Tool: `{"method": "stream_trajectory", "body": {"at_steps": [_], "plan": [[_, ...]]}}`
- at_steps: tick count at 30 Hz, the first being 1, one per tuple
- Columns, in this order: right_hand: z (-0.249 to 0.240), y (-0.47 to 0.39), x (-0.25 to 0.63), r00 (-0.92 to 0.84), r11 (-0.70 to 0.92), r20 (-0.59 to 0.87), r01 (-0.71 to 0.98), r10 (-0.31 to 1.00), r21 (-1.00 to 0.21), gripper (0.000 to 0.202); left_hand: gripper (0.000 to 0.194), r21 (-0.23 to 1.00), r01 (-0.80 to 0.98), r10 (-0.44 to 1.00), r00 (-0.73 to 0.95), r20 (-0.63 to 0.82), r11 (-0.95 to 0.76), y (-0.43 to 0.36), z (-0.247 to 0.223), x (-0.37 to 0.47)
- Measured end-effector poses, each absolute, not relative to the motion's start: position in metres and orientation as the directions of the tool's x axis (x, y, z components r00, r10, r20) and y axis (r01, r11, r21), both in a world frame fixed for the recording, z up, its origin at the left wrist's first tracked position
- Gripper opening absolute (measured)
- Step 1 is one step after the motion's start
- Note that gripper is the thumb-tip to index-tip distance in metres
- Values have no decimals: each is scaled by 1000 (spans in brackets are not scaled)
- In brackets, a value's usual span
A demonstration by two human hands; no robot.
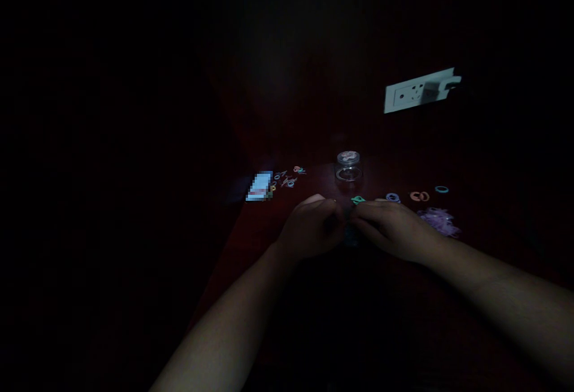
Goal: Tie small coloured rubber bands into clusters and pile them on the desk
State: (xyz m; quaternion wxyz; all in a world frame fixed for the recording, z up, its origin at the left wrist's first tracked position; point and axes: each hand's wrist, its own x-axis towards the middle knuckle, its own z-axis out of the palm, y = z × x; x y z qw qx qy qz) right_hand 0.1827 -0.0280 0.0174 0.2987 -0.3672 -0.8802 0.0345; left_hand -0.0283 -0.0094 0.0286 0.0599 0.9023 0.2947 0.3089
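Green band (358,200), thin and looped

Darkness is swallowing the edges of the table (242,254). Curled fingers (335,224) are hiding whatever lies between them, and the lit screen (259,186) is showing only blurred blocks.

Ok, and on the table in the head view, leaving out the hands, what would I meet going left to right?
Blurred bright rectangle, scattered small bands, glass jar with a lid, purplish-blue bands, orange bands, blue band. I left out whatever overlaps these.
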Motion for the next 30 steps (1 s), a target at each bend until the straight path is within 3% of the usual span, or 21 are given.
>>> {"method": "stream_trajectory", "body": {"at_steps": [30], "plan": [[12,-25,186,-532,736,530,597,660,-318,17,10,269,479,539,617,573,-835,-2,19,-30]]}}
